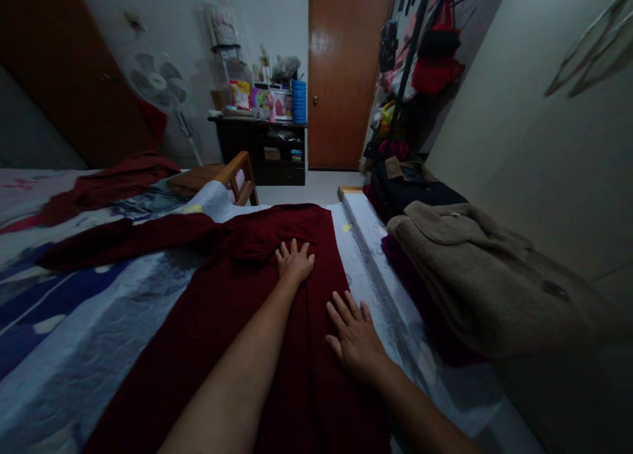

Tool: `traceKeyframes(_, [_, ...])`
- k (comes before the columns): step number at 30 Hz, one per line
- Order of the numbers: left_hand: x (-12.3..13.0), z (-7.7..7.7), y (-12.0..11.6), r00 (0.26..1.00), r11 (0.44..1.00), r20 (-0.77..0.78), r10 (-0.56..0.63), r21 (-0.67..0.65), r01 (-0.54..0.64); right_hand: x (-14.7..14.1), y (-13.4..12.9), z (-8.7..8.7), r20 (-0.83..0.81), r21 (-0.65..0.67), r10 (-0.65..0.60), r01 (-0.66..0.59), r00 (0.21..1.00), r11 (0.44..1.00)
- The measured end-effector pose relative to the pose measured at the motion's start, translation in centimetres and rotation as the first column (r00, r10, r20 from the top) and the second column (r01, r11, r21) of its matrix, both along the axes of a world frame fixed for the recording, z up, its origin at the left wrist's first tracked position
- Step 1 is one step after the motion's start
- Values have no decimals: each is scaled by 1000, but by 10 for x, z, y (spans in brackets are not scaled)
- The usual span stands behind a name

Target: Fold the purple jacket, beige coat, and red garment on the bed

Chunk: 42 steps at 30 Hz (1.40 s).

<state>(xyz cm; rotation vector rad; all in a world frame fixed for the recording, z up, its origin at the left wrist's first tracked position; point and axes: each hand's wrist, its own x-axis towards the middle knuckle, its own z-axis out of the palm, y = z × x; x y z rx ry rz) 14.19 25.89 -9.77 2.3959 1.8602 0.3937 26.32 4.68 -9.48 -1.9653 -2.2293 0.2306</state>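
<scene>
A long dark red garment [237, 322] lies spread over the bed, partly folded, with one sleeve [148, 236] stretched out to the left. My left hand [295, 263] rests flat on its upper part with the fingers spread. Lower and to the right, my right hand [355, 335] lies with fingers apart along the garment's right edge, its fingertips near the pale sheet. Neither hand grips anything. Both forearms cover part of the cloth beneath them.
Folded clothes, a brown coat [475, 269] on top, are stacked at the right by the wall. More clothes [113, 177] lie at the left on the patterned bedding [123, 315]. Beyond the bed stand a wooden chair [242, 177], a fan [158, 82], a dark cabinet [257, 147] and a door [343, 78].
</scene>
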Motion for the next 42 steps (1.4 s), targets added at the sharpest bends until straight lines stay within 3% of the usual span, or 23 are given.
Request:
traceKeyframes(3, [-1,13,-7,999,999,3,-36,8,36,-2,-3,2,0,19,-7,7,1000,1000])
traceKeyframes(5, [-3,23,-20,991,990,18,-130,50,129,-3,-3,4,2,56,-15,15,1000,998])
traceKeyframes(9, [-9,32,-69,876,879,71,-476,20,476,-5,-12,5,-15,150,-28,30,999,988])
traceKeyframes(11, [-14,27,-96,841,839,88,-535,-63,540,-6,-18,2,-33,156,-27,32,999,987])
traceKeyframes(15, [-20,12,-130,848,838,42,-528,-136,529,-7,-25,-6,-54,149,-36,44,998,988])
traceKeyframes(19, [-20,4,-135,858,854,5,-513,-100,511,-7,-31,-6,-65,119,-43,51,997,992])
traceKeyframes(37, [-14,2,-138,870,875,-92,-483,-70,479,-1,-95,11,-20,11,66,-66,998,998])
traceKeyframes(42, [-14,13,-147,873,878,-119,-472,23,478,1,-105,9,-7,16,76,-76,997,997])
